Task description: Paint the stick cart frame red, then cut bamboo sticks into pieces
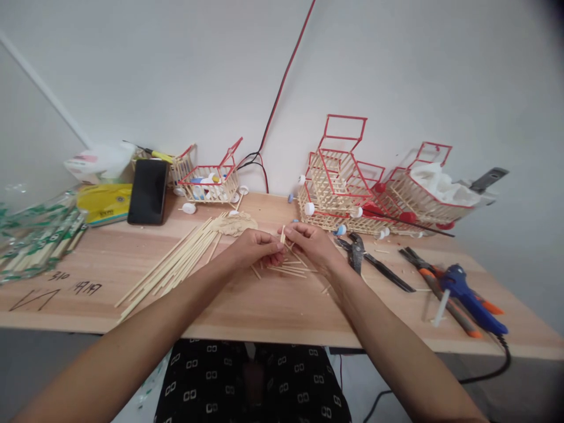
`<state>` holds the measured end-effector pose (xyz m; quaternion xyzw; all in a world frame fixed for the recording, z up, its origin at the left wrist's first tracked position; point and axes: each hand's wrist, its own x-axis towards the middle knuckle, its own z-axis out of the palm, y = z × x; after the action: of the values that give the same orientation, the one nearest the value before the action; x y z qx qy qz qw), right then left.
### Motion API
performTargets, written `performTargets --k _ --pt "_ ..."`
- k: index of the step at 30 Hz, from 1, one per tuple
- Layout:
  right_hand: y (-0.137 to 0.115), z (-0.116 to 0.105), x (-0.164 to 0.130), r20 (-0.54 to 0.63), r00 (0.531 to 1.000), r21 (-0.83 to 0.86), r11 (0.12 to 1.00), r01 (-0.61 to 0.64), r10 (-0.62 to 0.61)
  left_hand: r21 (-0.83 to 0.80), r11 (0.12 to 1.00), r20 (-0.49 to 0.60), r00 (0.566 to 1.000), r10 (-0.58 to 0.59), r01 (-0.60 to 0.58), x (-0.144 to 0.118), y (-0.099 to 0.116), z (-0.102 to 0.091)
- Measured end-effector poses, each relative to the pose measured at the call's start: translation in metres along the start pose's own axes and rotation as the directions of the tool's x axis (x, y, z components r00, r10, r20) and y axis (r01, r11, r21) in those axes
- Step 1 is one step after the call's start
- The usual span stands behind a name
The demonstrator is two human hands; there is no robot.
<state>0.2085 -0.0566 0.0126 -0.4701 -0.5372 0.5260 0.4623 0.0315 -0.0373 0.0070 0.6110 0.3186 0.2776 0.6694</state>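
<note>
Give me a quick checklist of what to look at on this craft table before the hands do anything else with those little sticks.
1. Short stick pinched by left hand and right hand: ok.
2. Cut sticks lie under the hands: ok.
3. Long sticks beside the left forearm: ok.
4. Glue gun lies apart, on the right: ok.
5. Glue gun hot: cannot tell.
6. Pliers close to the right wrist: ok.

Head view, down (near) at table (273, 311).

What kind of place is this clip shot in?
Probably a home craft bench: a wooden table against a plain wall, with stick-built model carts, loose sticks and a blue glue gun.
</note>
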Motion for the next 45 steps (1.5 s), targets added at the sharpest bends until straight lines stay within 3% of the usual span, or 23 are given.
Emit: performTargets --k 9,19,31,36,45 --pt "-0.006 0.003 -0.001 -0.073 0.997 0.038 0.999 -0.027 0.030 -0.195 0.977 0.124 0.991 -0.057 0.081 0.004 -0.008 -0.002" --pt "0.004 0.001 0.002 -0.039 0.996 -0.083 0.993 0.082 -0.086 -0.247 0.960 0.064 0.991 -0.119 0.131 0.002 -0.006 -0.004" --pt "0.005 0.008 -0.001 0.013 0.997 -0.126 0.989 0.081 -0.080 -0.259 0.962 -0.005 0.996 -0.092 0.087 0.002 -0.007 -0.006" --pt "0.006 0.006 0.001 -0.068 0.996 -0.092 0.994 0.058 -0.064 -0.218 0.973 0.025 0.997 -0.070 0.074 0.001 -0.001 -0.004" --pt "0.004 0.006 0.000 -0.043 0.998 0.075 0.996 -0.046 0.049 0.107 0.989 -0.167 0.979 0.118 -0.101 0.000 0.001 0.005"
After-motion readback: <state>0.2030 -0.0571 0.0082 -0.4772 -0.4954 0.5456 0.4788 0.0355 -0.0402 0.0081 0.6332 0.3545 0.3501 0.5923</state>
